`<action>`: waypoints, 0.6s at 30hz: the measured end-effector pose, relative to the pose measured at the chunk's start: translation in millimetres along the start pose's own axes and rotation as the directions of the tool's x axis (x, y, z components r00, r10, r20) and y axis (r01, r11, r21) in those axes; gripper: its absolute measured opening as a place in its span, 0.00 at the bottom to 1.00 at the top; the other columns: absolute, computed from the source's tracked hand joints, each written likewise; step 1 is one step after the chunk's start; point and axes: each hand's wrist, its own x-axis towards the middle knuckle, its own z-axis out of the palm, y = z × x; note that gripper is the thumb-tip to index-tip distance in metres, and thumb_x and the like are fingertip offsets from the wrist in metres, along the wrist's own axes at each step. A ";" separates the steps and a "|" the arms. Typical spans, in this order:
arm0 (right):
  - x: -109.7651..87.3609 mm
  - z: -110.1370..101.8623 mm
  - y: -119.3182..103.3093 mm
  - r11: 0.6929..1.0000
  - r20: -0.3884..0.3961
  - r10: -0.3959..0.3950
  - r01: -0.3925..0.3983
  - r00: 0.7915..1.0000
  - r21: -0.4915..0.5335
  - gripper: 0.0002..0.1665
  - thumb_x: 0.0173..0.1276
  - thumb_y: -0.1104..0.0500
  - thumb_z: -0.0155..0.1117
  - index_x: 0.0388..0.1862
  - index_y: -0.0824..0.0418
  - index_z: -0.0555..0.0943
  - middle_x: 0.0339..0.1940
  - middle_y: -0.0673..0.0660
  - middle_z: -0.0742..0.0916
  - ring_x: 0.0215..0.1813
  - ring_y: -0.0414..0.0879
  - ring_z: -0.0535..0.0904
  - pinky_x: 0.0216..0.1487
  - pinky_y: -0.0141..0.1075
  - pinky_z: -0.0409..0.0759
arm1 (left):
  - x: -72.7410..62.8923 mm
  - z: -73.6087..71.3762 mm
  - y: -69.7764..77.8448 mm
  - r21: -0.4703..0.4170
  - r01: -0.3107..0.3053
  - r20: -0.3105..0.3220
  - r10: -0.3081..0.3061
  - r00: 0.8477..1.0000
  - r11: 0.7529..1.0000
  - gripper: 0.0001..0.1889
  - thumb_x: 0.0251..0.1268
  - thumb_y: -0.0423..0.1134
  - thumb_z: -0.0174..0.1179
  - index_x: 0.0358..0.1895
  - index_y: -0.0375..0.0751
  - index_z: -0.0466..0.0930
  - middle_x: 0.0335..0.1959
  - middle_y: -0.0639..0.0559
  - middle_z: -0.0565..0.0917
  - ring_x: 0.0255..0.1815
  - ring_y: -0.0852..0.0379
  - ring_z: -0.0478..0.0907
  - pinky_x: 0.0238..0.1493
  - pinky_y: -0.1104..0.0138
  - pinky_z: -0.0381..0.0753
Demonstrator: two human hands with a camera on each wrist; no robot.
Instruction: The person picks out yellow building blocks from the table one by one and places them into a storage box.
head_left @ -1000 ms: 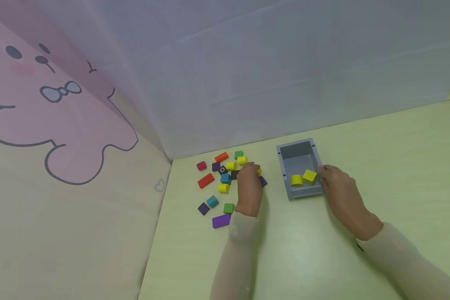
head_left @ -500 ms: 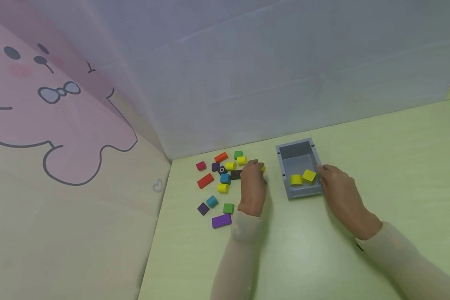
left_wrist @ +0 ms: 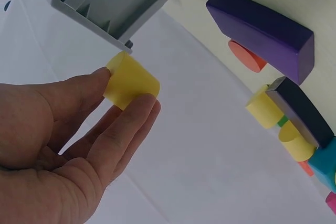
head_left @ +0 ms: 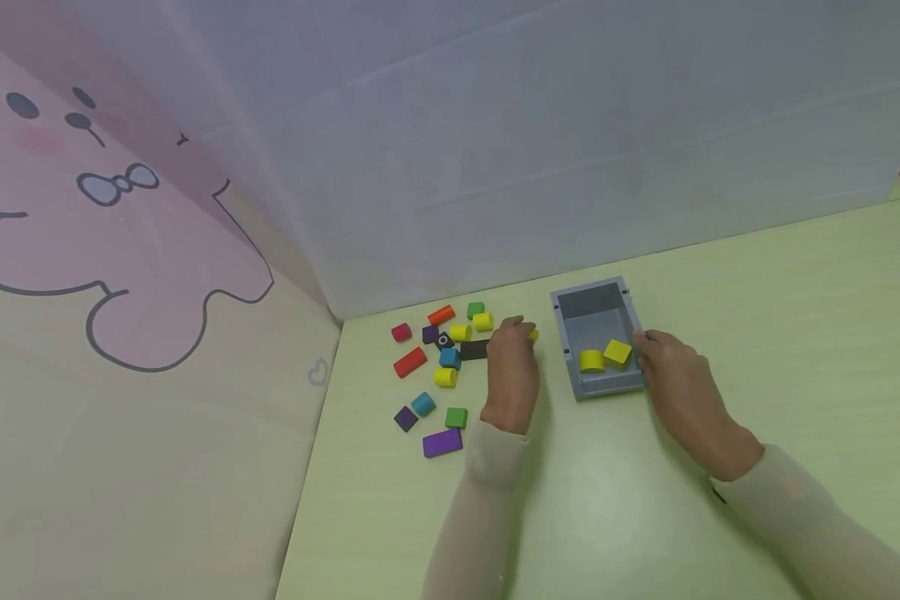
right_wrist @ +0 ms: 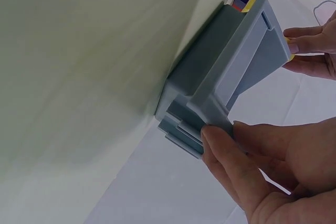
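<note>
Between thumb and fingertips my left hand (left_wrist: 89,124) pinches a yellow cylinder block (left_wrist: 131,81), raised above the table in the left wrist view. In the head view that hand (head_left: 512,375) hides most of the block and sits between the loose blocks and a grey plastic bin (head_left: 600,387). My right hand (head_left: 682,383) grips the bin's right wall; in the right wrist view its thumb and fingers (right_wrist: 231,153) clasp the rim. Inside the bin lie a yellow half-round-looking block (head_left: 591,361) and a yellow cube (head_left: 617,353).
Left of my left hand, several coloured blocks are scattered, among them a purple block (head_left: 442,443), a red cylinder (head_left: 410,362), a black block (head_left: 474,349) and a green cube (head_left: 456,417). A pale curtain (head_left: 495,150) borders the table (head_left: 592,500) at the back.
My left hand has moved right, away from the block pile, with the yellow cylinder block, and more of the black block shows. The right hand and the bin have stayed put.
</note>
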 end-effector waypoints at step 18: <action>-0.1 -0.4 -0.4 1.000 0.004 0.004 -0.004 1.000 0.003 0.21 0.62 0.83 0.66 0.56 0.81 0.82 0.51 0.79 0.86 0.49 0.75 0.86 0.41 0.63 0.87 | 2.3 7.2 15.4 0.027 -0.056 -0.013 0.057 0.998 0.998 0.15 0.74 0.24 0.62 0.59 0.36 0.87 0.66 0.44 0.84 0.65 0.46 0.83 0.69 0.59 0.80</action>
